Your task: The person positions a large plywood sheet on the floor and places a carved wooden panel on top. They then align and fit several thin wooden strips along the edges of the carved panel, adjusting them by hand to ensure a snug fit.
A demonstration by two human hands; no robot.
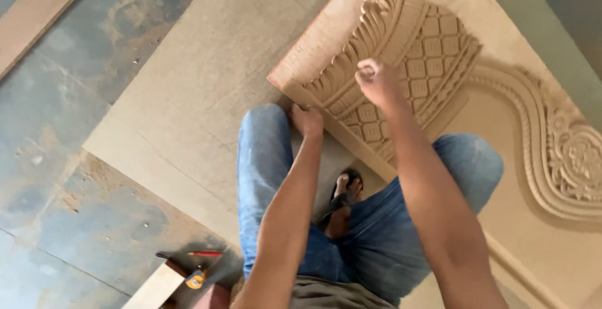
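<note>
A mottled grey floor (56, 158) is seen from above, much of it covered by a large pale flat board (200, 83) laid at an angle. A plain wooden plank (37, 8) crosses the upper left corner. At the lower edge, a red-handled tool (200, 254) and a small yellow item (196, 279) lie by a pale wood offcut (157, 287).

A carved wooden panel (433, 52) is propped over the blue-jeaned knees (263, 158) of the seated person, its near corner raised above the flat board. Deep relief is noted: a scrolled leaf border, a lattice of small squares, and a curving floral band further right.

The left hand (307, 121) is closed on the panel's lower edge near the corner, steadying it. The right hand (376, 82) is bunched into a fist against the carved scrollwork; whether something small is pinched inside cannot be told. A sandalled foot (343, 199) is seen between the legs.

The panel is judged stiff and fairly heavy, dusty-matt rather than slippery. The raised carving is judged liable to chip, so the plain outer edges and flat margins are taken as the safer places for a hold.
</note>
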